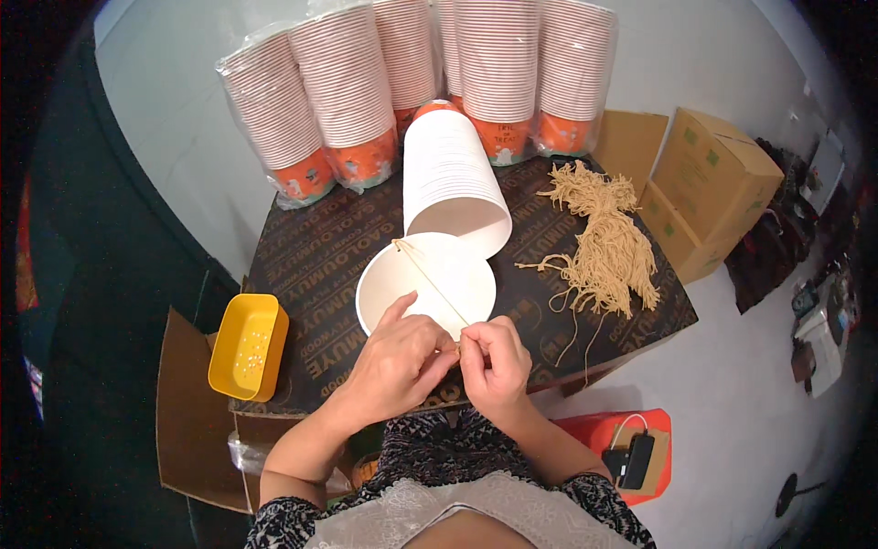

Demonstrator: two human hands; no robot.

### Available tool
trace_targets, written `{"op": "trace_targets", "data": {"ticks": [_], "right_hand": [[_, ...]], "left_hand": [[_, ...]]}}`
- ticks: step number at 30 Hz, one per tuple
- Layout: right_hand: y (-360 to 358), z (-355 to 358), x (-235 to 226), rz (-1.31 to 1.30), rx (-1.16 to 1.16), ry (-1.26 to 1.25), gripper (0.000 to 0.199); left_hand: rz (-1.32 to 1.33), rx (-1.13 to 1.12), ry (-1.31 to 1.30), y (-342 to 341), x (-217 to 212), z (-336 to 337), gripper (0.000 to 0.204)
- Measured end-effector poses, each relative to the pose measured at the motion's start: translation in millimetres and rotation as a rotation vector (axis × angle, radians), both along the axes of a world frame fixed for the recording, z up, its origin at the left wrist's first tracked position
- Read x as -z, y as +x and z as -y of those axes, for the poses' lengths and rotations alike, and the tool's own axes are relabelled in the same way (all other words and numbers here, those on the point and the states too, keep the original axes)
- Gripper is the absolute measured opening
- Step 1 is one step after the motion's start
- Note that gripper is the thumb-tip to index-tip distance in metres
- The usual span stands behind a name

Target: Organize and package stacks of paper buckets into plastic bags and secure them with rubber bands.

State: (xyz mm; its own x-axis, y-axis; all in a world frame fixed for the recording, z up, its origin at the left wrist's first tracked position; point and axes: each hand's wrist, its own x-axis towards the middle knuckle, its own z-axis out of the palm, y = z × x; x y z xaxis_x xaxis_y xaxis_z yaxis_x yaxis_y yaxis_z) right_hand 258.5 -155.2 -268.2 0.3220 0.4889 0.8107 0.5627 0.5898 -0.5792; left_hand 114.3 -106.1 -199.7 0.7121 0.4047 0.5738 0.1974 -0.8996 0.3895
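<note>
A white paper bucket stands on the dark table in front of me, its open mouth facing up. A tan twine cord runs from the bucket's far left rim across the mouth to my fingers at the near rim. My right hand pinches the cord between thumb and fingertips. Beside it, my left hand is closed at the same spot, thumb and fingers pinching the cord by the near rim, one finger raised over the bucket. The fingertips hide the cord's end.
A stack of white buckets lies behind. Wrapped stacks of orange-bottomed buckets line the back. A twine bundle lies on the right, a yellow tray with small white bits on the left. Cardboard boxes stand beyond the table's right edge.
</note>
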Motion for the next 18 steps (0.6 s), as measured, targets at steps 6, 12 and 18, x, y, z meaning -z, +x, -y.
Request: {"op": "trace_targets", "data": {"ticks": [6, 12, 18], "right_hand": [[-1.4, -0.2, -1.5, -0.013, -0.01, -0.008, 0.017], [0.0, 0.2, -2.1, 0.001, -0.014, 0.009, 0.019], [6.6, 4.5, -2.5, 0.089, -0.027, 0.04, 0.021]], "left_hand": [[-0.007, -0.04, -0.016, 3.6, 1.3, 2.2, 0.013], [-0.005, -0.129, -0.053, 7.5, 0.9, 5.3, 0.011], [-0.002, -0.154, -0.112, 7.3, 1.2, 5.9, 0.011]]}}
